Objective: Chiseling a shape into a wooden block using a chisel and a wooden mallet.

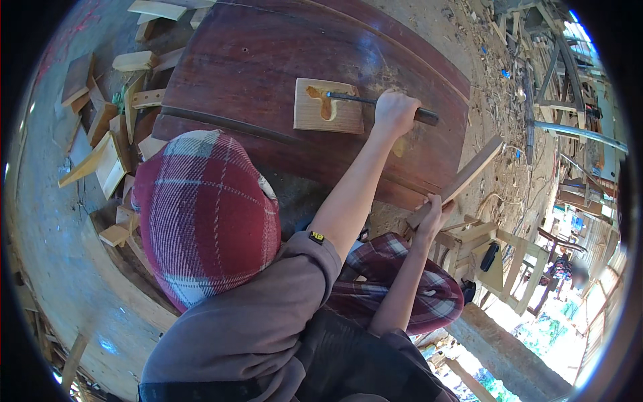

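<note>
A pale wooden block (346, 115) with a branching recess (328, 109) lies flat near the middle of a dark red-brown bench (254, 74), the tip of a chisel (362, 100) at the hollow. The left hand (396, 114) has its fingers closed around the tool's handle; those of the right hand (434, 213) wrap a wooden bat (474, 166) near its lower end. The step appears to be carving out the recess; the next move likely calls for a steady edge and a measured tap. Wood offcuts (107, 161) crowd the left, a slatted wooden frame (526, 268) stands right, and chips litter the ground (485, 80).
</note>
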Demonstrator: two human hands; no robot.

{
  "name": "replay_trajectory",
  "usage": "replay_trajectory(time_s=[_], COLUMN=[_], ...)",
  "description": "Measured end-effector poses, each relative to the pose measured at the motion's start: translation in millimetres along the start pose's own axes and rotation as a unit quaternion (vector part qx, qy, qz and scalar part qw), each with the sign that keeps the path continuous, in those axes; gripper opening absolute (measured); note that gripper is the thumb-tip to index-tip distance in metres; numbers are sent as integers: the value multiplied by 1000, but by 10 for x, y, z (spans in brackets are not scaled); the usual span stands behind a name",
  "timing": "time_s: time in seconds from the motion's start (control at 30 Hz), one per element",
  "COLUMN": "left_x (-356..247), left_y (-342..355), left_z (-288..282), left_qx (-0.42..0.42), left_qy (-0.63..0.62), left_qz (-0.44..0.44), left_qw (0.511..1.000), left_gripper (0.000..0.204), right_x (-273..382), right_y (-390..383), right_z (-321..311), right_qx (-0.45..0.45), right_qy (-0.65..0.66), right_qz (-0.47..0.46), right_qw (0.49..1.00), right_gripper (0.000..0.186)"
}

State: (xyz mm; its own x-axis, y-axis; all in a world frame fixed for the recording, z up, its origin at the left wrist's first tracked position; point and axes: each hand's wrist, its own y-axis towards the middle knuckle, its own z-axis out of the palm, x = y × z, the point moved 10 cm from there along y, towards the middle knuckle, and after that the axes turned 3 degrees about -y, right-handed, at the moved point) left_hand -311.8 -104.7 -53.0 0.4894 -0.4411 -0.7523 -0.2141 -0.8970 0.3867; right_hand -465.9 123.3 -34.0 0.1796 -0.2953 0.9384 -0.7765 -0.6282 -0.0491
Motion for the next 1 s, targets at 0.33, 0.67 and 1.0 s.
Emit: replay_trajectory(time_s=[0.33,0.67,1.0], left_x=[19,122,270], left_y=[41,0,-84], left_z=[-69,-134,-125], left_qx=[21,17,31], left_qy=[22,44,63], left_qz=[-20,-9,-20], left_qw=[999,999,997], left_gripper=[13,13,7], right_x=[-105,-196,-193], right_y=[84,81,21], right_z=[54,180,366], right_qx=[67,117,181], right_qy=[80,-6,-90], right_qz=[66,69,42], right_qw=[992,991,978], right_gripper=[44,34,34])
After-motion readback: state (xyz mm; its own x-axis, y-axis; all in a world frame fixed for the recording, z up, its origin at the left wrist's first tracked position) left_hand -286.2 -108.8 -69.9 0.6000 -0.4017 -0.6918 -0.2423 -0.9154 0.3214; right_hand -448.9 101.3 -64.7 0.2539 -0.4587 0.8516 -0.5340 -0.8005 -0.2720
